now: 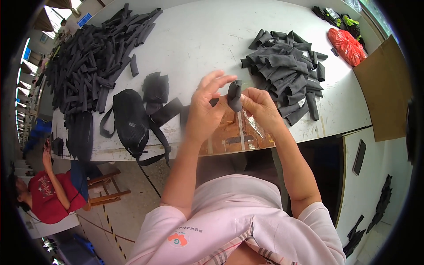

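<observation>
A short black fabric tube (235, 96) is held upright above the near edge of the table. My right hand (261, 106) pinches its right side between thumb and fingers. On the other side, the thumb and index finger of my left hand (207, 106) close on the tube, while the remaining fingers stay raised. Under the tube, a thin brown rod (234, 118) shows above a brown board (221, 142) on the table edge. Beside my left hand lie flat black fabric strips (167, 112).
Tubular black pieces form a large heap (95, 62) at far left and a smaller pile (287, 66) at right. A black mesh pouch with straps (131, 121) lies left. A red plastic bag (346, 46) and cardboard (382, 88) stand right. A co-worker (55, 194) sits at lower left.
</observation>
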Available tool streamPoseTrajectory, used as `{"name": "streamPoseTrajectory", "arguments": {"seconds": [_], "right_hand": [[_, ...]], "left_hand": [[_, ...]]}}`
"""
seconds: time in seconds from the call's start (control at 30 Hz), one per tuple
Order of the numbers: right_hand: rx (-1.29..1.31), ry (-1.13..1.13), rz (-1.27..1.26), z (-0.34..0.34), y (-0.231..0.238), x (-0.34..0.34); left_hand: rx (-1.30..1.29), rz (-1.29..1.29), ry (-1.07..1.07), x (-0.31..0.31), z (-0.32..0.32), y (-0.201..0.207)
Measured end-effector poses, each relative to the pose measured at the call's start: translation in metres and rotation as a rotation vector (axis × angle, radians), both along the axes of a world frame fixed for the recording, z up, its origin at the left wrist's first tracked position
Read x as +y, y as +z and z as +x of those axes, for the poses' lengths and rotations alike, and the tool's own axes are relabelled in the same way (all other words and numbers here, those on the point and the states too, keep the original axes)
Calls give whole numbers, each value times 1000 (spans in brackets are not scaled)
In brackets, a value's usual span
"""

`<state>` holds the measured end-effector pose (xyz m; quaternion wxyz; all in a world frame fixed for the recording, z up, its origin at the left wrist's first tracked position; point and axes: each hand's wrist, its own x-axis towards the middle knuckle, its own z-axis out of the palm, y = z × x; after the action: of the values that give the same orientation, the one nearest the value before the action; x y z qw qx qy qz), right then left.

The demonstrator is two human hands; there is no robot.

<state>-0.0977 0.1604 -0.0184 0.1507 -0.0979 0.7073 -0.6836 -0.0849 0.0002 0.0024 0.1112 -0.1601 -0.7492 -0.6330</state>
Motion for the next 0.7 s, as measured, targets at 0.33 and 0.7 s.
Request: {"name": "streamPoseTrajectory", "arguments": {"seconds": [0.33,0.7], "right_hand": [[1039,23,861,7,53,-6],[822,-31,603,15,20,4]], "left_hand": [[9,763,193,14,30,-8],[-368,676,-310,17,6,18]]}}
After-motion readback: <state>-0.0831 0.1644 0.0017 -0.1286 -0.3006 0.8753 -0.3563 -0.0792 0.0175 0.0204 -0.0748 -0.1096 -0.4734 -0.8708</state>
